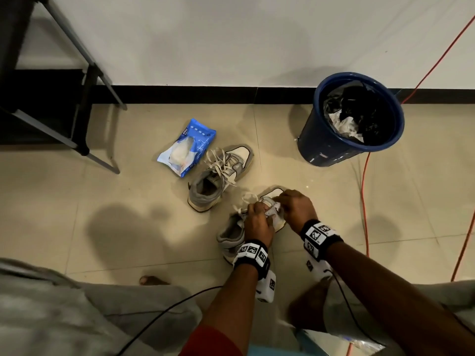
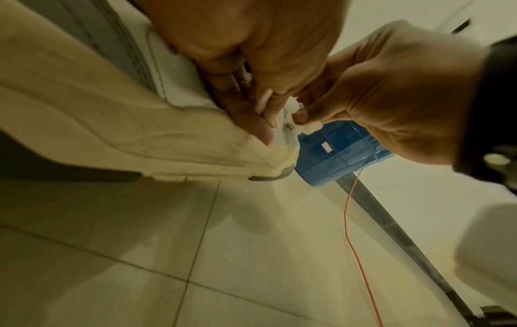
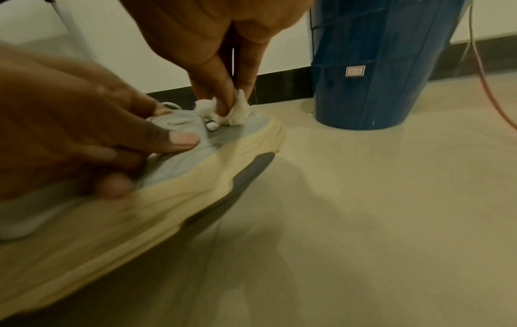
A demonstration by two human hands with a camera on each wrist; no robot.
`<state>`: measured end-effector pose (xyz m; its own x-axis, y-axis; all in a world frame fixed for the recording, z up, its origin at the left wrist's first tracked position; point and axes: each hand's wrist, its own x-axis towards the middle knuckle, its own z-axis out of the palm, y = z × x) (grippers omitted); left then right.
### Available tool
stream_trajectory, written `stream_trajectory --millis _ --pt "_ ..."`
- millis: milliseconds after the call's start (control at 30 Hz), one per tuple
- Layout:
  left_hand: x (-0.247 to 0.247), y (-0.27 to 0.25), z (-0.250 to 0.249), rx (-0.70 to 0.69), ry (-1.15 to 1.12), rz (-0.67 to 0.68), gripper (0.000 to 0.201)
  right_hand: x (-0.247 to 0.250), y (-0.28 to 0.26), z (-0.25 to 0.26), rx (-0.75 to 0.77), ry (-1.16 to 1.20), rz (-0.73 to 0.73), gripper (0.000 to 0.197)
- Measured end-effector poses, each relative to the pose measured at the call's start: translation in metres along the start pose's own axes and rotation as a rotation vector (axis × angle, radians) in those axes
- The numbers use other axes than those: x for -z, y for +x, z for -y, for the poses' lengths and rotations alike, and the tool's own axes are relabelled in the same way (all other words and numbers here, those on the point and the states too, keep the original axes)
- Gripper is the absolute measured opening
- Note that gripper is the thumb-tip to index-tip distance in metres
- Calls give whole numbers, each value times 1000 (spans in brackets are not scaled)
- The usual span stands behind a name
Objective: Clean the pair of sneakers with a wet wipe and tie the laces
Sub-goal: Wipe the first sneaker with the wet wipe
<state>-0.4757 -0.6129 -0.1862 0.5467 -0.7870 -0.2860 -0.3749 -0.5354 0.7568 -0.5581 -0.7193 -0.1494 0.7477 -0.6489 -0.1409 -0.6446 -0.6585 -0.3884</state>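
A grey and white sneaker point(image 1: 231, 235) with a cream sole stands on the floor in front of me. My left hand point(image 1: 258, 222) grips its upper over the laces and steadies it. My right hand point(image 1: 295, 205) pinches a crumpled white wet wipe point(image 3: 232, 111) against the toe area. In the left wrist view the wet wipe point(image 2: 296, 115) shows between my right fingertips, beside the sneaker point(image 2: 140, 132). The second sneaker point(image 1: 218, 176) lies further off with loose, untied laces. The near sneaker point(image 3: 167, 177) shows grey upper and cream sole.
A blue pack of wet wipes point(image 1: 186, 150) lies left of the far sneaker. A blue bin point(image 1: 352, 119) lined with a black bag holds used wipes at the right. An orange cable point(image 1: 363, 188) runs along the floor by the bin. Metal furniture legs point(image 1: 84, 73) stand at left.
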Motion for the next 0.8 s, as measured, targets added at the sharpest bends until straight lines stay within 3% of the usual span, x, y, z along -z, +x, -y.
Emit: stream_trajectory --millis 100,133,267,367,400,500,633,733,767,800 --pt "-7 -2 0 -17 29 26 35 15 17 -14 -328 -3 -55 25" --pt "-9 -2 1 -24 26 27 35 14 17 -10 -370 14 -45 23" --pt "-14 -3 6 -59 4 34 33 5 4 10 -90 13 51 24" --pt "-12 -1 6 -42 0 14 34 16 19 -5 -316 10 23 19" --pt "-12 -2 7 -46 -2 25 35 14 19 -4 -308 11 26 19" --pt "-12 -4 6 -75 -21 31 42 3 10 8 -40 0 142 18" --pt "-20 -3 10 -70 41 35 35 14 22 -16 -372 41 24 23" --pt "-26 -3 14 -87 22 5 32 5 17 -4 -141 -6 162 26" --pt "-28 -4 15 -93 42 -15 28 6 18 -5 -127 -7 167 26" --pt "-31 -6 16 -102 61 -37 26 9 21 -10 -209 10 146 27"
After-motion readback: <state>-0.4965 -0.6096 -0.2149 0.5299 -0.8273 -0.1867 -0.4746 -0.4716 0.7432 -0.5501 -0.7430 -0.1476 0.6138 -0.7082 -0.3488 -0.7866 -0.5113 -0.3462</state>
